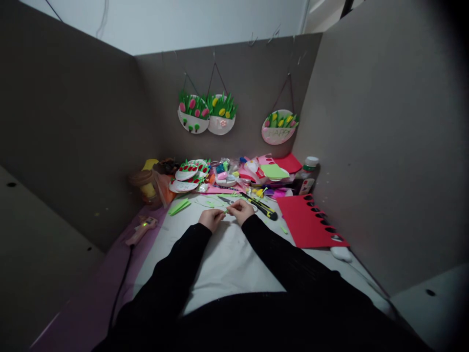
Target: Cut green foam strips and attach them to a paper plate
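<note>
Close together over the white table cover (234, 264), my left hand (211, 219) and my right hand (241, 210) pinch a small light-green piece (226, 211) between their fingertips. It looks like cut foam or paper; its exact shape is too small to tell. Just beyond my fingers lie scissors (224, 199), partly hidden by my right hand. A yellow and black utility knife (264, 209) rests beside my right hand. To the left of my left hand are folded green strips (179, 207), and thin green offcuts (208, 204) lie scattered behind the hands.
A red sheet with cut-outs (306, 222) lies at right, near a bottle (308, 176). The glue gun (142, 230) with its cord is at left. Finished paper-plate baskets (186, 178) and craft supplies (229, 176) crowd the back. Grey panels (234, 73) enclose three sides.
</note>
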### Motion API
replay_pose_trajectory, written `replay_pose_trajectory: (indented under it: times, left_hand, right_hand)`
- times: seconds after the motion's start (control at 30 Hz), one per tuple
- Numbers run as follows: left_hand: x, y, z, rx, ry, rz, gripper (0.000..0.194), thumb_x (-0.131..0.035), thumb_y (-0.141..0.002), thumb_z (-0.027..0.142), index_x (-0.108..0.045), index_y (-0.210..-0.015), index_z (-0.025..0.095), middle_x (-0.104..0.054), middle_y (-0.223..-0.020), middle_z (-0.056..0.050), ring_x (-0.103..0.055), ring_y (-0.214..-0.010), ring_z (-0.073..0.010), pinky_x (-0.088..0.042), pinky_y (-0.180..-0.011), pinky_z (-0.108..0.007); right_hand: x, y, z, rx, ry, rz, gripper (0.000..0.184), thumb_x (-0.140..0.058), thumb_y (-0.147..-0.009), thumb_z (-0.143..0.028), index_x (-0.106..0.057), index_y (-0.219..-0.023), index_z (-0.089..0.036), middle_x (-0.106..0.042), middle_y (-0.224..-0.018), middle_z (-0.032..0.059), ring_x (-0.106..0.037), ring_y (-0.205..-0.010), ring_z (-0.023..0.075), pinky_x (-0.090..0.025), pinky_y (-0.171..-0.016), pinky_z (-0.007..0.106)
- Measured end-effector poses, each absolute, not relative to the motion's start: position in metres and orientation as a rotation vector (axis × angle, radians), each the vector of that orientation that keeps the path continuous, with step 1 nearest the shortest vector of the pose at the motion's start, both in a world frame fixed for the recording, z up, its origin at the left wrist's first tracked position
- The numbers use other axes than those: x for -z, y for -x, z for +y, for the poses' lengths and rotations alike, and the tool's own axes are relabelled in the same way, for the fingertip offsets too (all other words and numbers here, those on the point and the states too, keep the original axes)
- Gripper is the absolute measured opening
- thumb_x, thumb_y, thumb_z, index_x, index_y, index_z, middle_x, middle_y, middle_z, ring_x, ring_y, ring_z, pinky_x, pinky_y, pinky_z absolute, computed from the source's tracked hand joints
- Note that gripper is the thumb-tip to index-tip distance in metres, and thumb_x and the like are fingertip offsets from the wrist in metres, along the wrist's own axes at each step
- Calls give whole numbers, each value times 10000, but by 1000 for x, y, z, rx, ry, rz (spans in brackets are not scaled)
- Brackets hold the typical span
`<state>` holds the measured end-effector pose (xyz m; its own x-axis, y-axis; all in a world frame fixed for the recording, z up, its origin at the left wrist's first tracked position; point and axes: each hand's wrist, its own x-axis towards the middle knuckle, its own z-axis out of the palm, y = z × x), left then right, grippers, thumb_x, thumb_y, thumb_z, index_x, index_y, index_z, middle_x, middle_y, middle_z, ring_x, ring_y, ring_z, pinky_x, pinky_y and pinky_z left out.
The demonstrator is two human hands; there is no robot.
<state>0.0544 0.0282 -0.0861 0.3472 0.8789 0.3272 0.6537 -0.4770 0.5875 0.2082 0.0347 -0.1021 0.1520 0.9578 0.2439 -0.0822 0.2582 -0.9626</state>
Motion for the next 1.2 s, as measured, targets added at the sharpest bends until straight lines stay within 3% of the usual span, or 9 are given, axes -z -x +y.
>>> replay_pose_trajectory:
  times: [0.2,0.43,0.6,0.77,1.1,1.2]
  left_hand:
    - [83,-55,26,-881,-2217,1338,246,-511,-781,320,-697,-738,164,-655,-626,-15,-556,-585,-116,-393,-574,-212]
    - [86,-62,27,-1021,-1733,1248,221,-566,-685,331,-667,-653,137,-605,-526,-5,-534,-516,-112,-415,-541,-213]
    - [84,-66,24,-1078,-1659,1184,252,-582,-671,371,-648,-627,132,-597,-513,-3,-524,-492,-103,-420,-529,-211]
    - [82,-69,22,-1057,-1644,1155,258,-591,-667,379,-643,-621,130,-585,-491,3,-520,-478,-100,-416,-519,-210]
    - [80,-70,23,-1019,-1595,1141,203,-588,-648,326,-644,-630,132,-586,-489,3,-532,-474,-103,-425,-528,-217]
    - [81,-69,23,-1051,-1596,1176,218,-579,-654,346,-636,-624,137,-584,-491,2,-527,-471,-103,-422,-523,-214]
  right_hand:
    - [101,-208,34,-990,1043,-1144,261,-707,-554,-323,-505,-639,-181,-596,-501,-10,-613,-508,164,-489,-493,264]
    - [98,-212,35,-1014,1040,-1049,380,-643,-606,-395,-463,-876,-198,-535,-497,-75,-531,-429,111,-402,-389,200]
    - [102,-207,30,-1165,1067,-1254,279,-623,-608,-424,-512,-670,-176,-475,-473,-72,-383,-356,60,-294,-340,191]
    - [102,-209,30,-1159,1156,-1271,305,-632,-601,-437,-481,-541,-179,-428,-401,-72,-345,-335,58,-256,-338,199]
    - [100,-222,48,-1163,1069,-952,343,-630,-589,-490,-480,-592,-182,-401,-443,-71,-318,-367,53,-199,-336,192]
    - [101,-219,44,-1160,1085,-1089,321,-626,-588,-478,-534,-633,-174,-436,-472,-63,-347,-401,62,-223,-363,195]
